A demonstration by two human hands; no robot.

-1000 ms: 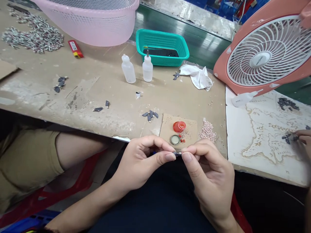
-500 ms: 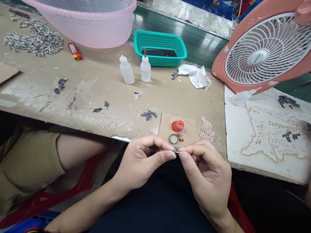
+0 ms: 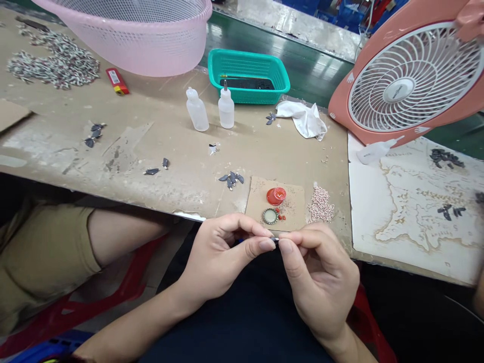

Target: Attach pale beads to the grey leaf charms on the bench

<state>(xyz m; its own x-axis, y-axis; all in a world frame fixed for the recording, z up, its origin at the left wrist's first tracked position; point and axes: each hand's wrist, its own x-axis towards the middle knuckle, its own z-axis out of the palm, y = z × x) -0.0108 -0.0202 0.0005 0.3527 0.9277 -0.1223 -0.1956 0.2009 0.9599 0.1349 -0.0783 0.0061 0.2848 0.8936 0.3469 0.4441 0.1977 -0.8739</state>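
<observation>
My left hand [image 3: 221, 252] and my right hand [image 3: 321, 275] meet fingertip to fingertip over my lap, just below the table's front edge. Both are pinched on one tiny dark piece [image 3: 276, 240] held between thumbs and forefingers; most of it is hidden. Right above the hands, on a small cardboard square [image 3: 297, 196], sit a red cap [image 3: 276, 195], a round metal bottle cap [image 3: 270, 216] and a few red beads. A heap of small pale beads [image 3: 320, 204] lies to its right. A cluster of dark leaf-shaped pieces [image 3: 232, 178] lies to its left.
Two small squeeze bottles [image 3: 212, 108], a teal basket [image 3: 249, 74], a white cloth [image 3: 302, 118], a pink mesh basket [image 3: 132, 30], a red lighter [image 3: 117, 80] and a pile of small parts [image 3: 56, 63] stand farther back. A pink fan [image 3: 412, 75] is at right. Another person's leg [image 3: 75, 237] is at left.
The fingertips of my two hands have closed in a little tighter on the piece. The other person's hand at the right edge has pulled away from the dark pieces there.
</observation>
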